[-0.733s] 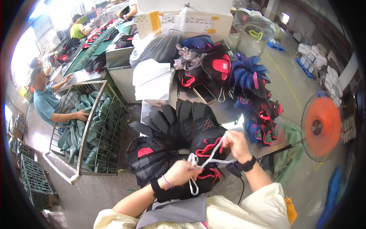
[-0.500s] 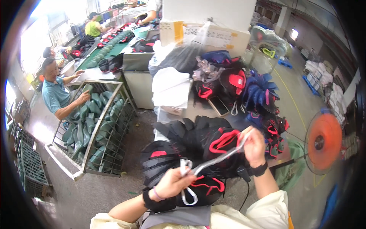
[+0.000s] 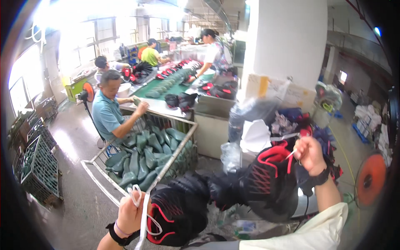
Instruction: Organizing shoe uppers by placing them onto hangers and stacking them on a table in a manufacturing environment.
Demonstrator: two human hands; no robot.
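My left hand (image 3: 130, 214), low at the left, is closed on a white cord (image 3: 144, 221) with loops at its top. Beside that hand hangs one end of a long row of black shoe uppers (image 3: 179, 206) with red trim. The row bends across to my right hand (image 3: 310, 155), whose fingers pinch a thin white cord end (image 3: 291, 154) at the red-edged opening of the shoe upper (image 3: 271, 179) there. The uppers are bunched tightly together, and whatever runs through the middle of the row is hidden. Both hands are held wide apart.
A metal cage cart (image 3: 193, 131) of green shoe lasts (image 3: 143, 160) stands ahead left, with a co-worker (image 3: 111, 108) behind it. White sheets (image 3: 255, 135) and more uppers lie beyond my right hand. An orange fan (image 3: 370, 180) stands at the right.
My hands have moved far apart, and the row of uppers is now lifted and stretched between them. The view has swung up and to the left.
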